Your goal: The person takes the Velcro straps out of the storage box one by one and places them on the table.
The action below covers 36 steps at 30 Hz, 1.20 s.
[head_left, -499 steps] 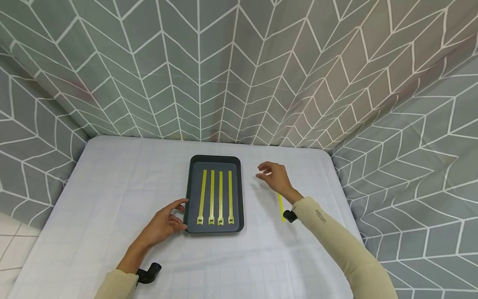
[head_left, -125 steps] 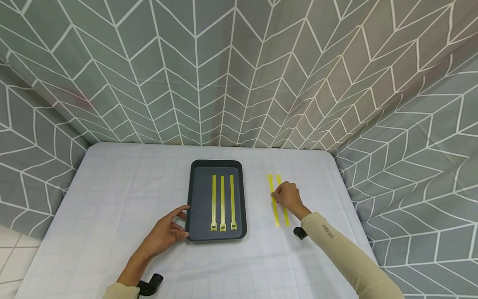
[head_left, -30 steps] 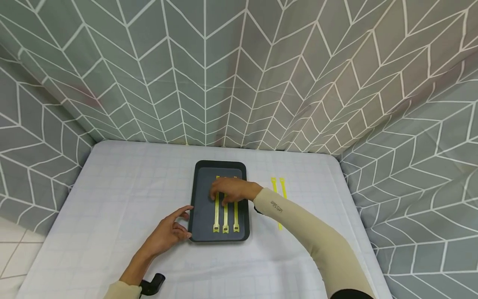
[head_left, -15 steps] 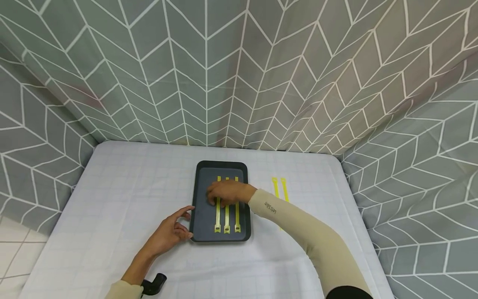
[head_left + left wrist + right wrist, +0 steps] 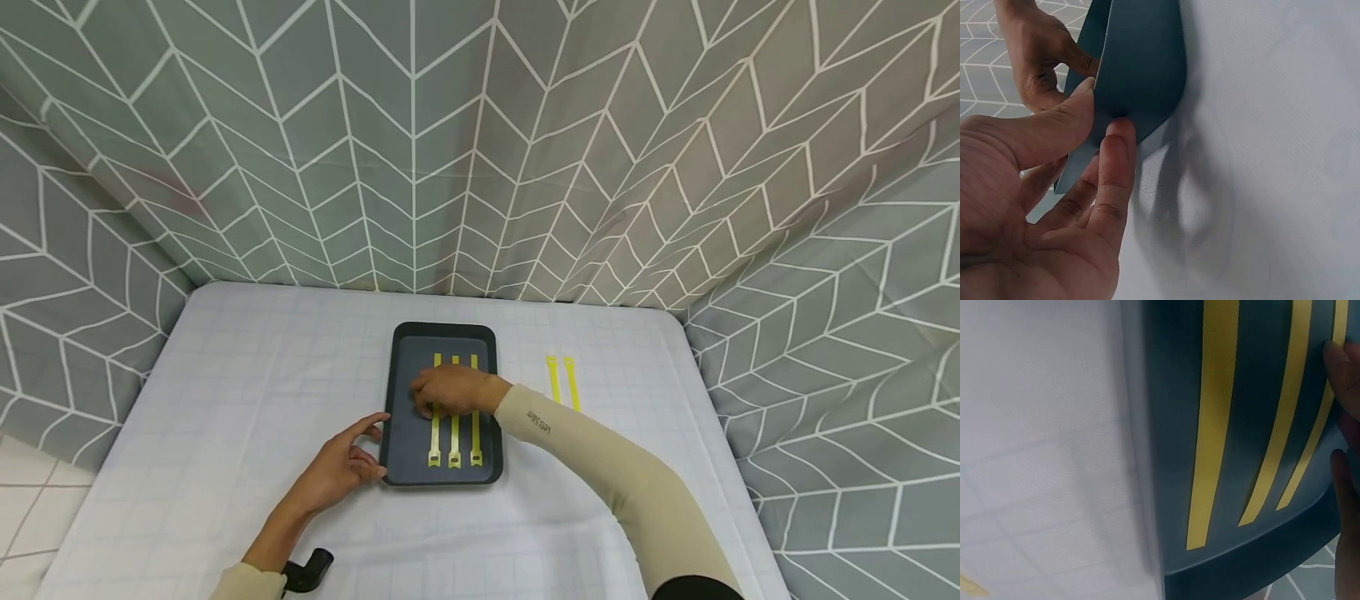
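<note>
Three yellow hook-and-loop cable ties lie side by side lengthwise in a dark grey tray (image 5: 408,358), slotted heads toward the person. My right hand (image 5: 452,389) reaches across them from the right, covering their middles. Its fingertips are at the leftmost tie (image 5: 435,446). In the right wrist view the thumb (image 5: 1342,369) overlaps that tie (image 5: 1305,465), with a gap between thumb and nearest finger. My left hand (image 5: 333,475) touches the tray's left side near the front corner; in the left wrist view a fingertip (image 5: 1121,134) presses the outer wall (image 5: 1144,62).
On the white cloth (image 5: 300,358) right of the tray, two more cable ties lie parallel, a left one (image 5: 554,383) and a right one (image 5: 572,383), heads away from the person. The right sleeve (image 5: 600,458) covers their near ends. A patterned grey curtain (image 5: 450,150) stands behind.
Earlier the tray held one more tie, which now lies on the cloth at right. My right hand moved from there over the tray, then slightly left. The left hand stays at the tray.
</note>
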Motion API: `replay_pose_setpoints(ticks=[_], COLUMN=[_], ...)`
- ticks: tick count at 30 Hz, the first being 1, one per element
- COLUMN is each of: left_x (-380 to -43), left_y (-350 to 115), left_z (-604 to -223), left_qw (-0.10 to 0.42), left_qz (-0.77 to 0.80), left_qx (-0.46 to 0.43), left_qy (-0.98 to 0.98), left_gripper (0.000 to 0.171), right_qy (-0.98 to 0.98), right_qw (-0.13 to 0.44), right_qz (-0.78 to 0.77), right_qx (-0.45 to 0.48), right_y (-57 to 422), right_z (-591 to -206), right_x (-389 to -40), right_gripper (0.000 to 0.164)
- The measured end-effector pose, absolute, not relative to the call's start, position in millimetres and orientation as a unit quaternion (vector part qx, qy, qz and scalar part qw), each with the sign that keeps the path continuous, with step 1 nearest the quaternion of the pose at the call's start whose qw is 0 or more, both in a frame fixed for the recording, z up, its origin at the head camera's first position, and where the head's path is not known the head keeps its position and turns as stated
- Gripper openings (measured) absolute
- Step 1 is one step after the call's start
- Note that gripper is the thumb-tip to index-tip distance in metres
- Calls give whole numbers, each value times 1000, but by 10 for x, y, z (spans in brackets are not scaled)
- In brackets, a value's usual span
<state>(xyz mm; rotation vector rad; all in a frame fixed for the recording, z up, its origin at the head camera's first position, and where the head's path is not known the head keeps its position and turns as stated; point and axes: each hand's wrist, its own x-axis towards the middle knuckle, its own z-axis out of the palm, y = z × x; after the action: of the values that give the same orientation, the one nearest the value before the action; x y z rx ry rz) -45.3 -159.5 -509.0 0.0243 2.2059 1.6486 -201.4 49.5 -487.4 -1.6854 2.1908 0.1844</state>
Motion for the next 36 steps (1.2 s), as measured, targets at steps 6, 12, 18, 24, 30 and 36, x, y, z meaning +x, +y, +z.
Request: replay_pose_setpoints(ticks=[6, 12, 18, 24, 30, 36], left_x=[-448, -446, -447, -447, -448, -443], left_y=[-1598, -1604, -1605, -1612, -1611, -1607], left_z=[-5077, -5077, -5081, -5066, -5069, -5068], left_qw=[192, 190, 191, 191, 193, 190], left_qz=[588, 585, 583, 584, 586, 583], left_qx=[11, 12, 13, 22, 24, 19], left_qy=[785, 788, 790, 789, 786, 790], left_gripper=[84, 84, 84, 83, 83, 84], right_qy=[770, 764, 761, 753, 748, 751], right_qw=[166, 162, 164, 142, 119, 97], right_qz=[71, 74, 77, 97, 91, 82], right_qx=[-611, -620, -623, -635, -647, -648], right_y=[483, 459, 430, 413, 407, 405], right_z=[-4873, -4866, -4887, -4907, -4833, -4729], right_x=[-1986, -1957, -1938, -1916, -1885, -1907], right_gripper=[13, 7, 11, 13, 12, 11])
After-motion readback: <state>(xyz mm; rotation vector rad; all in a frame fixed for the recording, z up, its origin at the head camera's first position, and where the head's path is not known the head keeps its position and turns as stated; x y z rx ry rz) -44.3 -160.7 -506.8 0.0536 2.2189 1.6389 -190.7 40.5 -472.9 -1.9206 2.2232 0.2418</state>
